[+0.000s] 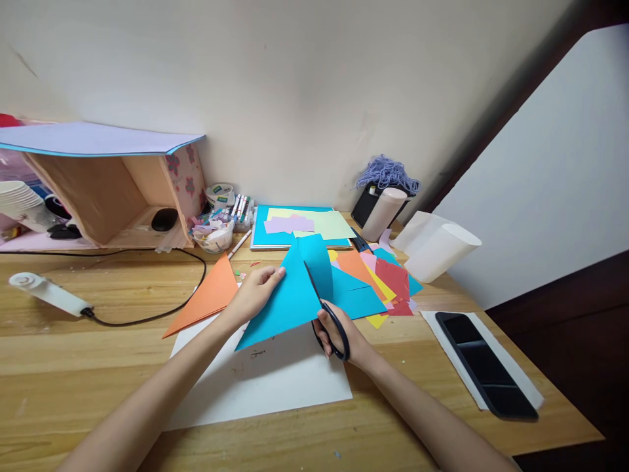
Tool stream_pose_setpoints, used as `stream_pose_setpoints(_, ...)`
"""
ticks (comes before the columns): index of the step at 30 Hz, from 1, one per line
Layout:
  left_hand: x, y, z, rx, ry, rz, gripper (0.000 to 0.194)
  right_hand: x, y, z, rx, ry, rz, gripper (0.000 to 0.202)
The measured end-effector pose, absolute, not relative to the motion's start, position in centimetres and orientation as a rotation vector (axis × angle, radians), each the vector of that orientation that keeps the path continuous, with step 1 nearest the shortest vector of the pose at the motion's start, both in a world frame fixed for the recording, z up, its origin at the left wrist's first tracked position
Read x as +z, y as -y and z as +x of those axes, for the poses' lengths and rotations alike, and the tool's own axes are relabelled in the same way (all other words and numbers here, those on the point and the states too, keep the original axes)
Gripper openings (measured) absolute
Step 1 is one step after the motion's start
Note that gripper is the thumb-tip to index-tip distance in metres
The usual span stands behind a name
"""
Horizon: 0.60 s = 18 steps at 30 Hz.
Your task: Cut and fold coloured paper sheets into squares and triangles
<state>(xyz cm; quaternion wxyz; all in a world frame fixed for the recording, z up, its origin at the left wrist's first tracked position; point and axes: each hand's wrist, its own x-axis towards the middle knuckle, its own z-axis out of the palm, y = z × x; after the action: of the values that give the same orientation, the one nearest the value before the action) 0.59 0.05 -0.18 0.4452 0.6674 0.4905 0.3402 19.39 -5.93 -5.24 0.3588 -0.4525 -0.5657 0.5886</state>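
My left hand (255, 294) pinches the left edge of a blue sheet of paper (282, 295), thumb on top. The sheet is held tilted above the table, and a strip on its far right side curls upward along the cut. In my right hand (344, 331) is a pair of black-handled scissors (341, 335), fingers through the loops. The scissor blades lie in the cut in the blue paper, pointing away from me. Beneath the sheet lies white paper (260, 390) with small dark marks. An orange folded paper (209, 295) rests beside my left hand.
Coloured scraps (393, 282) are piled at right. A phone (486, 364) lies on white paper by the table's right edge. White paper rolls (442, 252), stacked sheets (270, 239), a pink box (147, 183) and markers (240, 208) stand behind. A corded white device (49, 294) lies left.
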Motion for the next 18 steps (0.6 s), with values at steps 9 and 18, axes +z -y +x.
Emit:
stream_pose_setpoints(9,-0.4,0.2,0.7,0.950,-1.370,1.786,0.037,-5.2,6.7,18.4,1.733,1.505,-1.053,0.054)
stream_pose_setpoints(18,-0.9,0.6,1.3,0.902,-1.372,1.824,0.038,-4.6,6.9,17.9,1.722,1.449,-1.090,0.054)
